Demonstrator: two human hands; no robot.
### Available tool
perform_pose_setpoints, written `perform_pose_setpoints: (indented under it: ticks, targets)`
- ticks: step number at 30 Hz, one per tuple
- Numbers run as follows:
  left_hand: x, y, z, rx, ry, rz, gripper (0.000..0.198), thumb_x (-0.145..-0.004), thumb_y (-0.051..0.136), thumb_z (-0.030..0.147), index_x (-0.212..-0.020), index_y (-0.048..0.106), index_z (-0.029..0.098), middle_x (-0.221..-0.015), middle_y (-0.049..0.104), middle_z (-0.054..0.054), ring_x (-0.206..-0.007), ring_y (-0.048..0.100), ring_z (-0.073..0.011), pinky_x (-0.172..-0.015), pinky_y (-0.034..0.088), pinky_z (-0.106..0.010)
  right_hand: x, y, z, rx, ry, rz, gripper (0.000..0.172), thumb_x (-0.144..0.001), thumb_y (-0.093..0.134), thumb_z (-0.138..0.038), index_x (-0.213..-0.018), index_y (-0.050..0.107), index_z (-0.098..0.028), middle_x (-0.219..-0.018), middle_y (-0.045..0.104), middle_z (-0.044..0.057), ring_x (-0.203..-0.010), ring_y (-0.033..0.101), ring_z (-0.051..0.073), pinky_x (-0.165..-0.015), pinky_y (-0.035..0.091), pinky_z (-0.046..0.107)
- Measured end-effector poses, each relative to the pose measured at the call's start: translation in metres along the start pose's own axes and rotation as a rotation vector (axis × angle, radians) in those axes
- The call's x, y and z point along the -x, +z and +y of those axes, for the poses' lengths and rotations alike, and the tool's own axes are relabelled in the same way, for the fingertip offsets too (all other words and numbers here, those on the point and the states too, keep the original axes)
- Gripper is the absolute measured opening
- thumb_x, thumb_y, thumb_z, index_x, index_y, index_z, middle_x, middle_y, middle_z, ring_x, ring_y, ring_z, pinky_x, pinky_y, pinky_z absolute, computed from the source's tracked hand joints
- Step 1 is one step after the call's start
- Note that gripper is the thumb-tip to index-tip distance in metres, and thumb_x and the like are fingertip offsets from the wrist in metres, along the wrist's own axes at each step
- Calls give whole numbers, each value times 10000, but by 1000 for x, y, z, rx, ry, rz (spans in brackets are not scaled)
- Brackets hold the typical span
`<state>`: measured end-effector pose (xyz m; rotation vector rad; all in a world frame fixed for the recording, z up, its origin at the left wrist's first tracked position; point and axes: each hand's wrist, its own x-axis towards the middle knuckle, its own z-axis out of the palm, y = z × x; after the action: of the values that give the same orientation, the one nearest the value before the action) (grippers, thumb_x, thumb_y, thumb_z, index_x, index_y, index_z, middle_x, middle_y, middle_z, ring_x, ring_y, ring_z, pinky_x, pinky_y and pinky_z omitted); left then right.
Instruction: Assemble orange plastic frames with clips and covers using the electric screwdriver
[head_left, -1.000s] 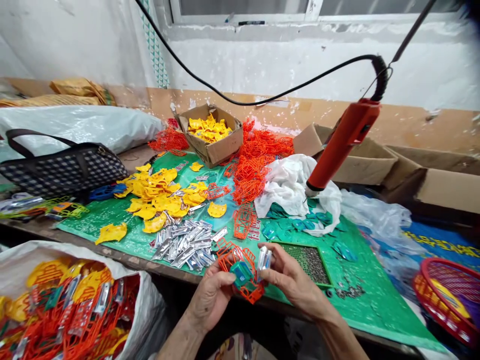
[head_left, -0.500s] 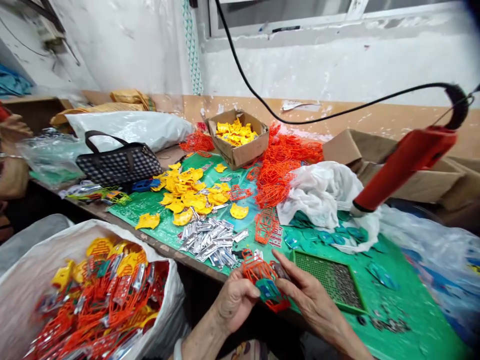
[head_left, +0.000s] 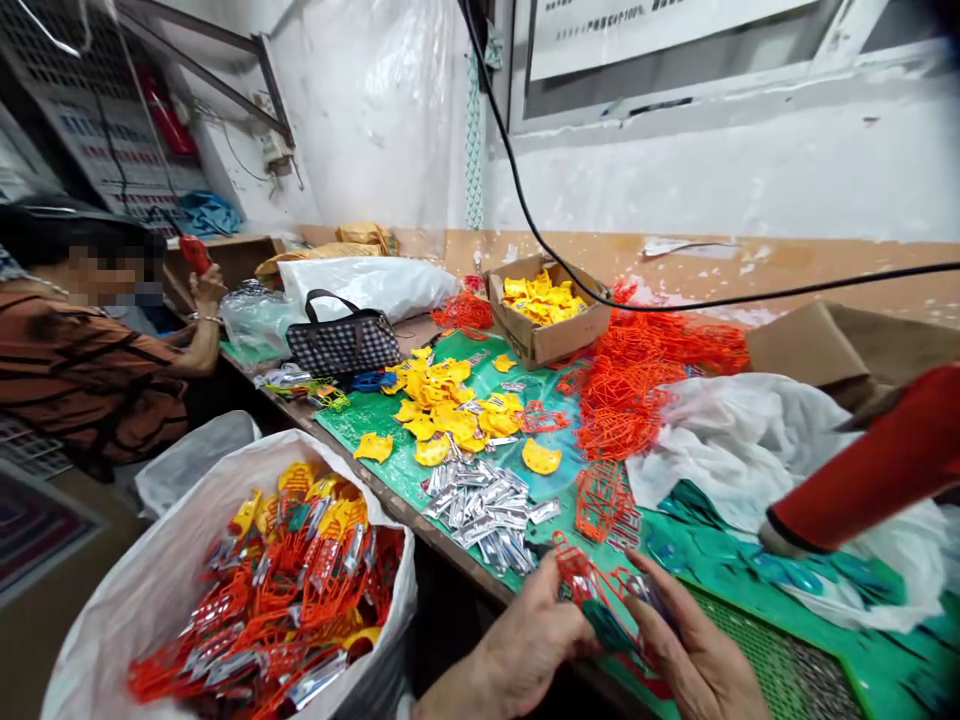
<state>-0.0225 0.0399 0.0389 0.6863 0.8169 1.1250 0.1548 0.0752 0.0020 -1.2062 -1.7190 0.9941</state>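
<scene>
Both hands are closed on one red wire-like plastic frame (head_left: 583, 572) that carries a dark green piece (head_left: 609, 628), held over the table's front edge. My left hand (head_left: 517, 640) pinches its left side. My right hand (head_left: 694, 640) grips the right side, where a dark shiny part (head_left: 651, 592) shows by the fingers; its kind I cannot make out. Just beyond the hands lie a pile of silver metal clips (head_left: 487, 510) and a loose red plastic frame (head_left: 600, 495). Past the clips is a heap of yellow plastic pieces (head_left: 442, 400).
A white sack (head_left: 97, 625) of red, yellow and silver assemblies stands at the left. A red power screwdriver (head_left: 870, 460) hangs at the right, above a green tray (head_left: 750, 630) of small metal parts. Behind are a cardboard box (head_left: 559, 340) and a checked bag (head_left: 345, 345). Another person (head_left: 90, 350) sits far left.
The view has swung left, so the other person now shows and table things sit further right. Both hands still hold the red frame, now tilted differently.
</scene>
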Motion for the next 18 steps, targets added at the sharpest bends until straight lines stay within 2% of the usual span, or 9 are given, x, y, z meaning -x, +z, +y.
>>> perform_pose_setpoints:
  ticks: [3, 5, 6, 7, 9, 11, 14, 16, 18]
  targets:
    - [6, -6, -1, -438, 181, 276, 796, -704, 589, 108, -1464, 367, 188, -1399, 535, -152, -808, 638, -171, -783, 508, -321, -3, -7, -4, 44, -39, 17, 459, -860, 591, -460, -1269, 637, -257, -1139, 746, 33, -916, 750, 199, -718, 595, 183]
    - [13, -8, 6, -687, 356, 381, 742, -765, 587, 137, -1473, 371, 189, -1510, 404, -168, -809, 627, -173, -825, 508, -342, -2, -9, -8, 77, -38, -4, 472, -872, 577, -461, -1293, 616, -251, -1122, 751, 38, -886, 756, 197, -692, 604, 193]
    - [17, -7, 12, -768, 422, 361, 676, -795, 578, 153, -1451, 420, 193, -1517, 397, -164, -807, 625, -180, -827, 510, -350, -1, -9, -10, 98, -46, -8, 472, -880, 571, -454, -1304, 606, -251, -1125, 749, 42, -886, 756, 198, -697, 607, 201]
    - [20, -6, 20, -822, 461, 292, 597, -823, 576, 178, -1412, 485, 200, -1497, 431, -156, -810, 626, -192, -811, 512, -348, -1, -9, -11, 121, -70, -16, 465, -886, 568, -441, -1309, 601, -251, -1131, 747, 48, -891, 756, 201, -714, 609, 210]
    - [23, -2, 36, -844, 414, 104, 489, -864, 581, 237, -1352, 568, 215, -1385, 557, -145, -800, 633, -208, -732, 519, -319, -2, -7, -13, 176, -161, -40, 436, -901, 562, -397, -1313, 597, -257, -1159, 736, 60, -918, 752, 208, -780, 602, 234]
    - [22, 0, 48, -805, 300, -59, 411, -868, 578, 262, -1273, 634, 215, -1207, 654, -128, -753, 637, -203, -656, 509, -289, -3, -3, -14, 237, -300, -73, 413, -910, 556, -351, -1312, 596, -262, -1156, 735, 69, -927, 751, 217, -802, 598, 248]
    - [11, -6, 52, -665, 43, -245, 259, -845, 568, 260, -1055, 709, 202, -929, 678, -63, -622, 617, -155, -573, 481, -255, -5, 0, -14, 337, -478, -107, 399, -915, 543, -305, -1310, 586, -262, -1095, 758, 72, -882, 760, 214, -736, 610, 235]
    - [4, -13, 45, -525, -122, -297, 183, -810, 597, 275, -943, 691, 193, -777, 647, -15, -541, 595, -125, -575, 481, -255, -4, -1, -11, 401, -489, -120, 381, -923, 521, -280, -1300, 576, -261, -1039, 775, 66, -827, 767, 205, -686, 614, 227]
    - [-1, -20, 35, -417, -197, -283, 166, -768, 636, 289, -897, 661, 188, -695, 618, 14, -494, 584, -116, -612, 500, -287, -2, -1, -6, 457, -469, -147, 349, -919, 513, -257, -1261, 586, -257, -989, 783, 63, -791, 768, 208, -661, 616, 236]
